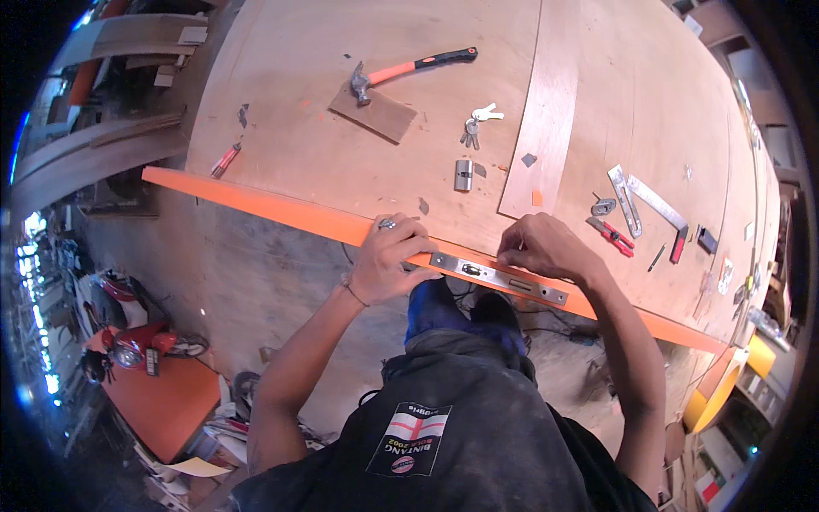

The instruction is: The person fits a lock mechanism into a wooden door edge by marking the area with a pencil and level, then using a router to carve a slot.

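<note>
A wooden door panel (324, 162) lies flat before me, its orange edge (281, 212) running toward my body. Set into that edge is a silvery mortise lock (499, 279), its long faceplate showing. My left hand (391, 258), with a ring on one finger, grips the edge at the plate's left end, fingers on top and thumb in front. Above the plate's right half, my right hand (544, 247) is closed with curled fingers against the panel's edge; anything between its fingertips is hidden. A lock cylinder (463, 175) and a bunch of keys (473, 128) lie farther back.
A hammer (401, 72) rests partly on a small wood offcut (374, 116). At left lies a red screwdriver (226, 160). To the right are a red-handled cutter (611, 236), a square (659, 205) and a pencil (657, 257). A red motorbike (136, 346) stands lower left.
</note>
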A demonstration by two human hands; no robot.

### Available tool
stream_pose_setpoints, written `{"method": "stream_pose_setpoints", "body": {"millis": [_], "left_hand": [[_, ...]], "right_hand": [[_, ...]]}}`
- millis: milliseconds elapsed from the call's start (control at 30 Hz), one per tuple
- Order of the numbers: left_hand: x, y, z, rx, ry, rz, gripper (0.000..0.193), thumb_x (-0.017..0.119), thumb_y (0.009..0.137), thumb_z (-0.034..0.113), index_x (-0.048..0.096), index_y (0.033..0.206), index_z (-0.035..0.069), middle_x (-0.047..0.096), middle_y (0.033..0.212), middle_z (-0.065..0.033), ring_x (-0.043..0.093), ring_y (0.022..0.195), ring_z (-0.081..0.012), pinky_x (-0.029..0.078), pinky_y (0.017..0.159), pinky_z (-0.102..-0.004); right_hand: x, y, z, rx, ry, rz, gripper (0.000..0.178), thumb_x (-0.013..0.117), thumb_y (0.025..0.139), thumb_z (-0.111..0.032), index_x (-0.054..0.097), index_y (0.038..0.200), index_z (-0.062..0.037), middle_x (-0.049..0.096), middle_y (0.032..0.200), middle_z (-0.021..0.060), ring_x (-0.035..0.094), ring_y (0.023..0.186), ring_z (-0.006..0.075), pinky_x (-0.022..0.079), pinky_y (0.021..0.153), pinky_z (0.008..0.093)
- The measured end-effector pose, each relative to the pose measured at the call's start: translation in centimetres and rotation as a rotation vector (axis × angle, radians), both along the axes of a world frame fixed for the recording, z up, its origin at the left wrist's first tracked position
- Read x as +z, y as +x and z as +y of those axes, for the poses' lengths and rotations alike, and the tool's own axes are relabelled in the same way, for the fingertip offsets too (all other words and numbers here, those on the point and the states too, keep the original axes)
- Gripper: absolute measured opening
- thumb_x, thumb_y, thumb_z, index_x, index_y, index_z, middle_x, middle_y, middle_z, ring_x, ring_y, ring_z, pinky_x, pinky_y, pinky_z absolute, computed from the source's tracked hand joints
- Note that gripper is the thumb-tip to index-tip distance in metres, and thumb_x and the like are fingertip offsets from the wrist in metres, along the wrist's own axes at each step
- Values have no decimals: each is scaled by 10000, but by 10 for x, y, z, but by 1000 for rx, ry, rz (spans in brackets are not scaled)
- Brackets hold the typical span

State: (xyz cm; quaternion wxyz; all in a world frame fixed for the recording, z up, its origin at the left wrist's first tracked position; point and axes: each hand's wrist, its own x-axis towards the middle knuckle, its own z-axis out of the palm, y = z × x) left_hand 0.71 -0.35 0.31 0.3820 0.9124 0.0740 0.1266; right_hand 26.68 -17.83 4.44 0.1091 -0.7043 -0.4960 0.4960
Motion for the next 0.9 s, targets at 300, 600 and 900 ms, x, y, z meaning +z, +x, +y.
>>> {"method": "stream_pose_setpoints", "body": {"millis": [300,600,900], "left_hand": [[-12,-7,3,10,17,-93,470,947,681,284,733,1057,99,649,1058,-57,646,1040,-290,480,947,-433],[-19,-12,5,27,2,-118,427,943,686,265,700,990,88,637,1018,-79,642,1039,-308,495,903,-438],[-21,-8,4,2,24,-189,426,949,674,287,746,992,89,678,1007,-77,673,1029,-313,521,906,-442]], "right_hand": [[-33,-69,19,-338,95,236,725,802,936,-535,716,1330,68,780,1175,256,755,1095,347,564,977,445],[-21,-80,33,-349,-42,355,628,825,932,-448,746,1294,60,798,1114,197,732,1027,238,552,918,392],[-23,-80,24,-351,16,348,597,814,948,-422,744,1291,62,792,1068,172,717,951,220,555,855,373]]}}
